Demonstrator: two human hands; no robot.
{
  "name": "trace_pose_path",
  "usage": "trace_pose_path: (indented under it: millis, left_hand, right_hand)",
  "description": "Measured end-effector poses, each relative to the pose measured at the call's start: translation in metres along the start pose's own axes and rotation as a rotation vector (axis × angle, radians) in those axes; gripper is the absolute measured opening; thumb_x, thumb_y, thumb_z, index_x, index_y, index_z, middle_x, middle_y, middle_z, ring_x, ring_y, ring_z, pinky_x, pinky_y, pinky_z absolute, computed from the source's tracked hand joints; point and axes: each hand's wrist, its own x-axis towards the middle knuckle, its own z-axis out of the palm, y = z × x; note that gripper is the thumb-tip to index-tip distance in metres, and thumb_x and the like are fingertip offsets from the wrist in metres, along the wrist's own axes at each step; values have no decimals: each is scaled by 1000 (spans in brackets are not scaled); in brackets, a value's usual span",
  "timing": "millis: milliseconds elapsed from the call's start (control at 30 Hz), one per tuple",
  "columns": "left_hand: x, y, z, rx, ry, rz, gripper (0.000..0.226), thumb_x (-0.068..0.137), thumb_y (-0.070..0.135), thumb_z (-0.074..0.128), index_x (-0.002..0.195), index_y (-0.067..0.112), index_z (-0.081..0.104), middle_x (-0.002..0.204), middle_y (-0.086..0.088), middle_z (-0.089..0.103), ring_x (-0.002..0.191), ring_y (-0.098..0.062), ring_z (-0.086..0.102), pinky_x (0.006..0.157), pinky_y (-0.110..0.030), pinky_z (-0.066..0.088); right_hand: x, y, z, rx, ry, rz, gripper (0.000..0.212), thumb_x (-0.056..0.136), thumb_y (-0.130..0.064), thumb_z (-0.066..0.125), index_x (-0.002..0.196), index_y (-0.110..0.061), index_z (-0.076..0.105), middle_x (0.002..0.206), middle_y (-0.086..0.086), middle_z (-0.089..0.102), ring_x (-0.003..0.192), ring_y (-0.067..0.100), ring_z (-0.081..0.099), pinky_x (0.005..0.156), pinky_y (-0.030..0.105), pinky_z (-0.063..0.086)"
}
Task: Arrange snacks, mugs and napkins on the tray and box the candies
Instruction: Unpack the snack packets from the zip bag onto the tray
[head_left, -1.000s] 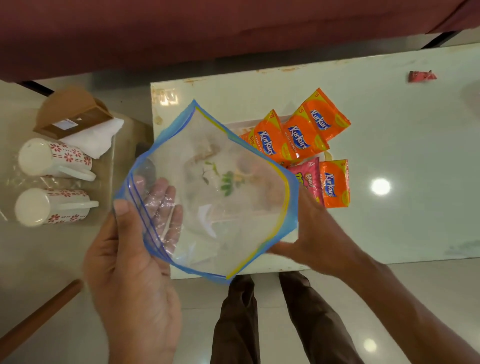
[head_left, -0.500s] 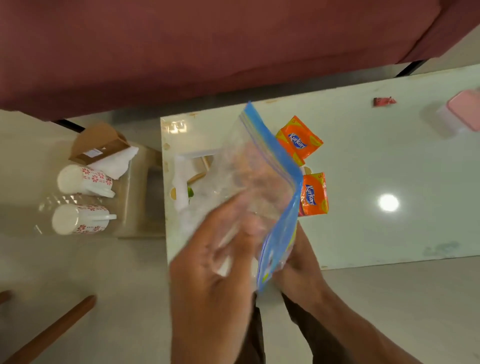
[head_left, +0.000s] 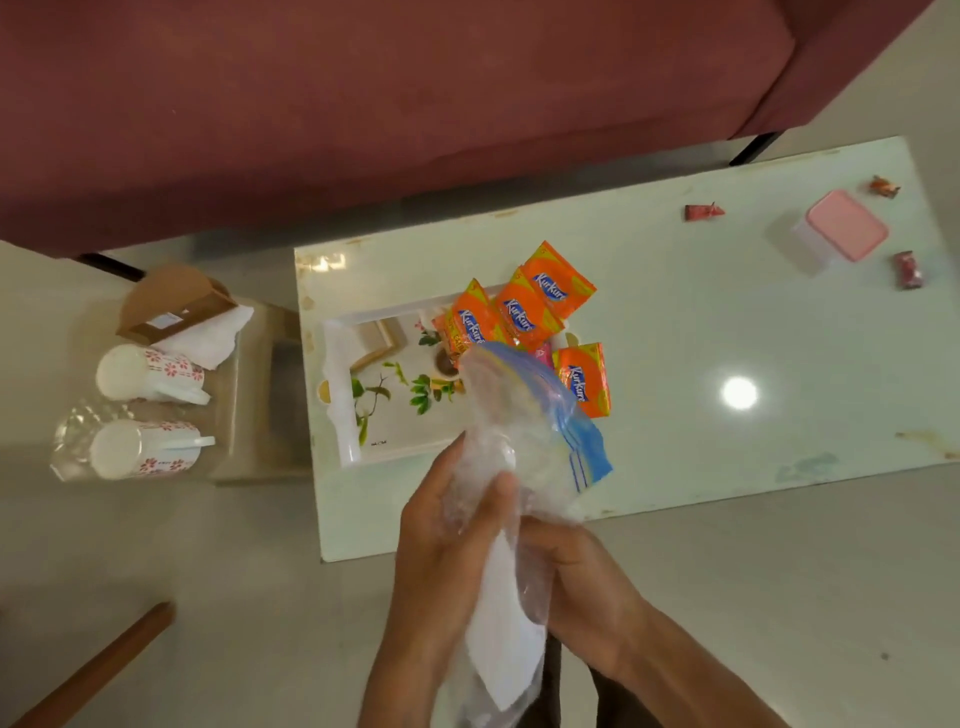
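Glossy table top (head_left: 675, 322), crinkly clear plastic bag (head_left: 519, 415)

Both hands grip a crumpled clear zip bag (head_left: 511, 431) over the near edge of the glass table (head_left: 727, 322): left hand (head_left: 447, 551), right hand (head_left: 582, 587). Orange snack packets (head_left: 524, 317) lie on and beside the floral tray (head_left: 384, 384). Pink-lidded box (head_left: 844, 231) far right, three candies (head_left: 702, 212) near it. Two mugs (head_left: 148, 371) lie on their sides on a low stool at left, napkins (head_left: 208, 338) beside them.
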Motion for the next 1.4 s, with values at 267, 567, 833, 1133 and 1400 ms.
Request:
trace_pose_path:
  millis: [267, 567, 833, 1133, 1400]
  left_hand:
    - [38, -38, 23, 78, 296, -36, 14, 89, 24, 76, 84, 36, 70, 85, 18, 73, 71, -2, 68, 54, -18, 54]
    - [45, -30, 122, -158, 11, -318, 21, 81, -11, 61, 84, 3, 77, 86, -16, 76, 87, -31, 72, 75, -36, 59]
    - [42, -9, 264, 144, 63, 236, 35, 88, 34, 70, 123, 31, 70, 129, 19, 68, 126, -8, 60, 101, -28, 48]
    - [59, 4, 370, 203, -182, 309, 41, 85, 39, 74, 124, 48, 65, 146, 22, 55, 133, 5, 51, 95, -15, 52]
    - [80, 9, 420, 163, -246, 206, 18, 74, 40, 79, 91, 35, 78, 92, 18, 80, 87, -5, 76, 71, -12, 56]
  right_hand:
    - [0, -18, -37, -936, 557, -545, 98, 64, -43, 88, 142, -44, 28, 135, -33, 41, 115, -11, 51, 81, 10, 50]
    - [-25, -67, -112, -1508, 208, -603, 107, 64, -52, 86, 147, -52, 18, 152, -19, 37, 137, 5, 36, 103, 20, 38]
    - [-63, -156, -239, -1093, 722, -839, 54, 77, 1, 78, 119, -29, 61, 101, -20, 67, 89, -4, 66, 69, 8, 52]
    - [-112, -231, -321, -552, 273, -632, 34, 87, 6, 63, 98, -24, 74, 90, -3, 76, 81, 10, 73, 64, 18, 56]
    - [-128, -273, -355, -800, 539, -463, 41, 77, -23, 80, 111, -33, 58, 102, -14, 67, 90, 5, 66, 70, 14, 51]
